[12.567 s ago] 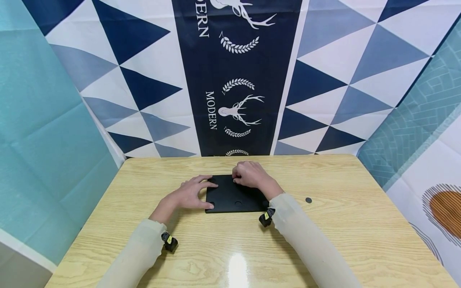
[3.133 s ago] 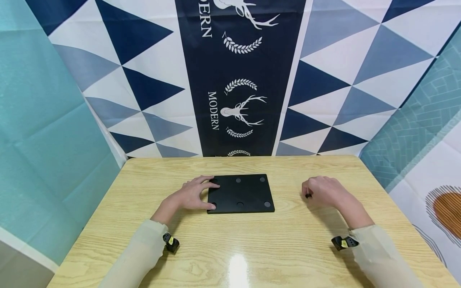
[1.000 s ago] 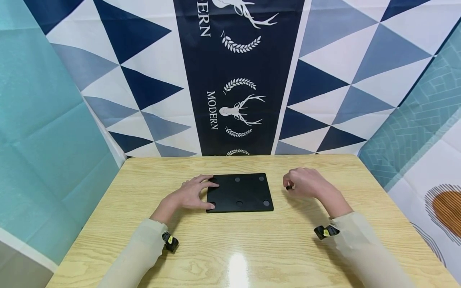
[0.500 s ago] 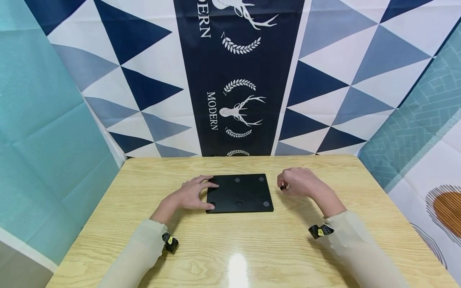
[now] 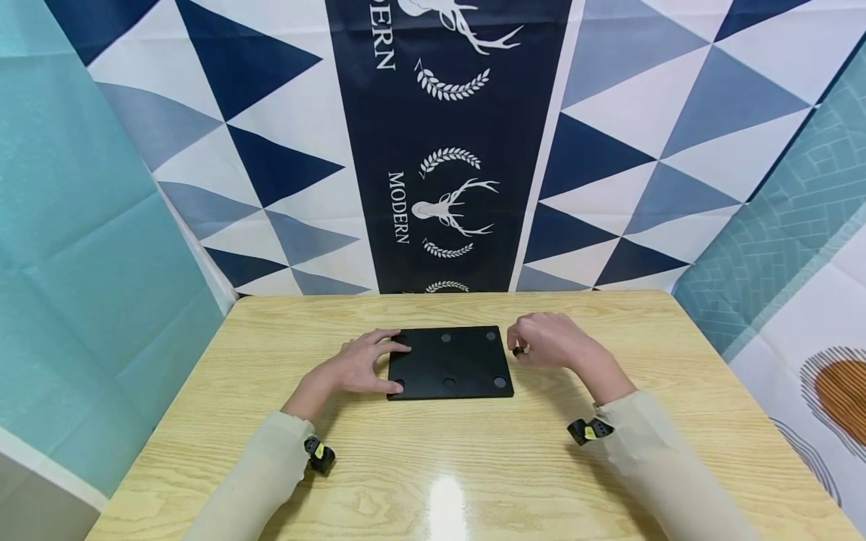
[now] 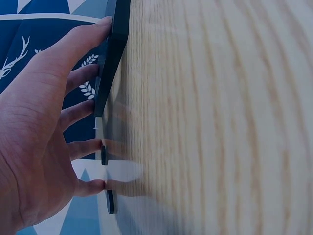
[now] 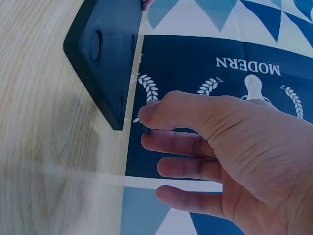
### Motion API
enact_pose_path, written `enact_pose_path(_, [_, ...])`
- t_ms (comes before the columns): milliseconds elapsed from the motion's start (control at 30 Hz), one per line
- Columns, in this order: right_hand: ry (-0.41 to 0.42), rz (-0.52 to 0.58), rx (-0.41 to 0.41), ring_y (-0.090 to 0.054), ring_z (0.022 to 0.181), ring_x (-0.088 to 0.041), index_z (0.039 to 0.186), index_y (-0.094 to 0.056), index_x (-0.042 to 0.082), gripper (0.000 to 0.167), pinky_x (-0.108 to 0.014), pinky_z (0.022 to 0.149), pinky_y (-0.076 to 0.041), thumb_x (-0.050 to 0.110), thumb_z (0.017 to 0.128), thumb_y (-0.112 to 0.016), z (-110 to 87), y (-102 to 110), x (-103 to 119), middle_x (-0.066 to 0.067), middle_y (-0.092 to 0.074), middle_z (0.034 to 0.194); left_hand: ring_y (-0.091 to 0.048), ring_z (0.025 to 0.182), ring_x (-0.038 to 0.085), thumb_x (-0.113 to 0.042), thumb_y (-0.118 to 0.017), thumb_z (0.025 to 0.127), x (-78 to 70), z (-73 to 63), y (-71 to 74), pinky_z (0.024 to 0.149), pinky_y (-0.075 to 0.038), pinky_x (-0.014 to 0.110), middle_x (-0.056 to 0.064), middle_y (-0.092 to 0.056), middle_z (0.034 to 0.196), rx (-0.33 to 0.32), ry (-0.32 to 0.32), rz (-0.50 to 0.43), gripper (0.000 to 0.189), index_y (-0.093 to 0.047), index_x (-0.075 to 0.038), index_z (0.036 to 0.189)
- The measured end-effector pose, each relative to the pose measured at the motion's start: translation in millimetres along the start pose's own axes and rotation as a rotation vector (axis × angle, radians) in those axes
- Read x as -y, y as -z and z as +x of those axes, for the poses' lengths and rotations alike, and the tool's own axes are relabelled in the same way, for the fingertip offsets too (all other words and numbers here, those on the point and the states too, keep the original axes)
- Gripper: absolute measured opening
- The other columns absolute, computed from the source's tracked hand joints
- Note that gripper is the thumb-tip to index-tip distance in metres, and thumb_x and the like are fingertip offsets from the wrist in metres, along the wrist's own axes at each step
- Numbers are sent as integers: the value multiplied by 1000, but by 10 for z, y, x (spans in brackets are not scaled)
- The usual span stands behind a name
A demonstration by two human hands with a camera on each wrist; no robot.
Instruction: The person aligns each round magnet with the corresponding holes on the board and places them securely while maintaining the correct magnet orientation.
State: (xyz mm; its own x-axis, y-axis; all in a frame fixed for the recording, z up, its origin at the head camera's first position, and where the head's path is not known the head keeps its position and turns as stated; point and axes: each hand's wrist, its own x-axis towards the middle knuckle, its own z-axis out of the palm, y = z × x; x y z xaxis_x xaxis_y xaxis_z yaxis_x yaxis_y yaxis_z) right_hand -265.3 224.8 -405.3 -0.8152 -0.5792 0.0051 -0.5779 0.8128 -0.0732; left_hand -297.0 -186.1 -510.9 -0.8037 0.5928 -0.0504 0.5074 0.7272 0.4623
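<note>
A thin black rectangular board [image 5: 467, 361] lies on the table, with round spots near its edges. Grey discs fill several of these spots, while the front middle one [image 5: 449, 382] looks like a dark, bare recess. My left hand [image 5: 358, 366] rests at the board's left end, fingers spread, thumb on its front left corner. In the left wrist view, two small black discs [image 6: 110, 201] lie on the table beside the ring and little fingers. Just right of the board, my right hand [image 5: 551, 342] pinches a small black disc [image 5: 518, 351] between thumb and index finger, mostly hidden by them.
The light wood table [image 5: 433, 443] reaches back to a patterned cloth wall [image 5: 446, 150]. A teal cloth [image 5: 101, 225] hangs at the left side. Each wrist carries a small black camera, such as the right one [image 5: 590, 430].
My right hand was over the board, then went to the loose disc on the right side of the table. Holding it, the hand has moved left to the board's edge. The left hand stays put.
</note>
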Motion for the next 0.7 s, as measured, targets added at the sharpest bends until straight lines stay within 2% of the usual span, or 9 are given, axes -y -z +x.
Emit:
enact_pose_path(167, [13,-1,-7,-67,78,-10,94,-85,21,16,-37,66,-58,7,86,-86,50,6,68,7,-79,88,-30,174,46,-71,-84,91,-11,-15,12,130,-21,89,0,-31,189,2,5,2,82,-59,-42,164])
enact_pose_path(367, [13,5,25,-69,82,-11,98,-87,19,16,-37,70,-60,8,86,-88,122,1,147,5,-81,93,-30,174,46,-70,-85,89,-27,-25,18,130,-20,89,1,-32,188,-6,7,-12,82,-61,-42,162])
enact_pose_path(533, [12,12,49,-69,83,-11,102,-87,19,17,-37,71,-59,9,88,-88,175,-9,196,5,-81,95,-32,171,50,-69,-85,90,-157,-68,80,128,-20,91,7,-34,187,2,7,-8,82,-61,-37,162])
enact_pose_path(700, [24,-2,56,-66,78,-9,101,-87,20,13,-38,73,-60,13,90,-89,226,-35,244,8,-77,85,-33,170,50,-70,-84,90,-143,-51,70,127,-21,92,8,-34,186,9,1,9,83,-60,-38,162])
